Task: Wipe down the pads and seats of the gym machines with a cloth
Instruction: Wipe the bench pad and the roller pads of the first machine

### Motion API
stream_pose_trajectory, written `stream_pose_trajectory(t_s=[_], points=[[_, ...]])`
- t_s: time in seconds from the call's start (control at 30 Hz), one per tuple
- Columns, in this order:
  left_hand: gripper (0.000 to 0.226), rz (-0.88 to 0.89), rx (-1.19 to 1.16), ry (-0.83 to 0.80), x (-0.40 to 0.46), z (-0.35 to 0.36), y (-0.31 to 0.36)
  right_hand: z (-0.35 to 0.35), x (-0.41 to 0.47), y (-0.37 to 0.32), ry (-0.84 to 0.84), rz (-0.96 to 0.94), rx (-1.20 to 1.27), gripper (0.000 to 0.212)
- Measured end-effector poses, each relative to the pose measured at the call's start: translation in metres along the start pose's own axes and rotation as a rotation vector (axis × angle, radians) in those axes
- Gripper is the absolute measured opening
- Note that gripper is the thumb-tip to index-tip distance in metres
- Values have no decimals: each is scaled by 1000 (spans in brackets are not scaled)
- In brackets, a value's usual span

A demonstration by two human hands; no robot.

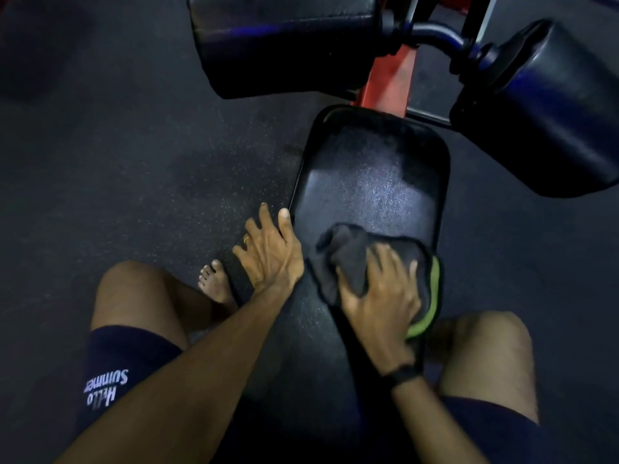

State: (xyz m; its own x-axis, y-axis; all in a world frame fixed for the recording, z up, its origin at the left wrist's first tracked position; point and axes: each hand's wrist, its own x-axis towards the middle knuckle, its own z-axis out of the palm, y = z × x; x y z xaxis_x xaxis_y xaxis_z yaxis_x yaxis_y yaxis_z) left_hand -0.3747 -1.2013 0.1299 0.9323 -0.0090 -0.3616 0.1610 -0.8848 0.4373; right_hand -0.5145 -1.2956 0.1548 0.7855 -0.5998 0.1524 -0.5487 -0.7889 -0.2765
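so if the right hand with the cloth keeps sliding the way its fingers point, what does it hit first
Probably nothing soon. The right hand presses the cloth on the seat, fingers pointing up the seat. The bare seat surface lies ahead; past its far edge come the orange frame and the roller pads, though depth is unclear.

A dark, green-edged cloth (375, 259) lies bunched on the black, seemingly damp seat (371, 182).

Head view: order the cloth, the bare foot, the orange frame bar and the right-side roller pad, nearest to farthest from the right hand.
From the right hand:
1. Cloth, under the fingers, on the seat's near end.
2. Bare foot, on the floor to the left, beyond the left hand.
3. Orange frame bar, past the seat's far end.
4. Roller pad, upper right, about as far as the bar; too close to call.
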Motion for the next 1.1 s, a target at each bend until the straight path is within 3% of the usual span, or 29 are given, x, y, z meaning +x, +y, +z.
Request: stream_pose_trajectory(t_s=[0.07, 0.17, 0.33, 0.43, 0.6, 0.67, 0.8, 0.93, 1.1], points=[[65, 24, -6, 19, -1, 0, 0, 0, -15, -4, 1, -27, -16, 47], [64, 53, -23, 32, -2, -2, 1, 10, 54, 1, 49, -91, -29, 46], [63, 24, -23, 11, -2, -4, 2, 28, 199, -5, 135, 106, -60, 49], [63, 18, -50, 15, -2, -3, 1, 28, 182, -10, 90, 93, -14, 55], [65, 25, -111, 25, -4, -4, 0, 15, 28, -27, 21, -30, 3, 49], [72, 54, -99, 30, -6, -6, 1, 16, 9, -27, 55, -66, 1, 46], [64, 48, -75, -63, -7, -11, 5, 35, 107, -14, 147, -128, -39, 40], [73, 79, 41, -100, 4, -18, 9, 56, 216, -15, 200, -141, -66, 42], [88, 175, 196, -144, 32, -36, 33, 42, 197, -19, 78, -144, -75, 42]])
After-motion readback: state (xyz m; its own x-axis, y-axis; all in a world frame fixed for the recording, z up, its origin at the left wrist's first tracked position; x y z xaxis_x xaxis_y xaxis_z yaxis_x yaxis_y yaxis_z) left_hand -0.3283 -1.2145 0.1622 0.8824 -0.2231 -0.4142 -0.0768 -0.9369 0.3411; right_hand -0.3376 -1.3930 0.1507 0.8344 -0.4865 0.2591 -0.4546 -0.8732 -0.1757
